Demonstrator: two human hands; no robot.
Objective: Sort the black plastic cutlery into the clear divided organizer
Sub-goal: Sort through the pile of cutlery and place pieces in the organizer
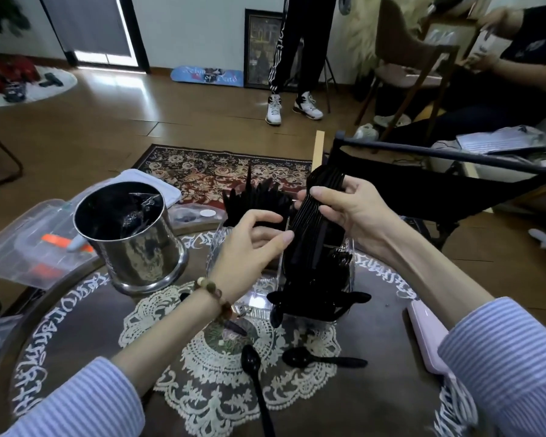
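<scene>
Over the middle of the round dark tabletop with white lettering round its rim, both hands work a stacked bundle of black plastic spoons. Right hand grips the bundle near its upper end, fingers curled round the handles. Left hand, beaded bracelet on the wrist, pinches the bundle's side with thumb and fingertips. Bundle tilts, lower end down in the clear divided plastic organizer, which sits at tabletop centre on a cream lace doily. More black cutlery sits in the organizer: spoon bowls splay out at its near side, pointed black pieces stand up at its far side. Which compartment holds which, cannot tell.

Two loose black plastic spoons lie on the doily toward the near edge: one with handle toward the near edge, one lying crosswise with handle to the right.

Shiny steel cylindrical pot stands left of the organizer, crumpled clear wrap inside. Pink flat tray at the right edge. Clear plastic lidded box with orange items beyond the left edge.
</scene>
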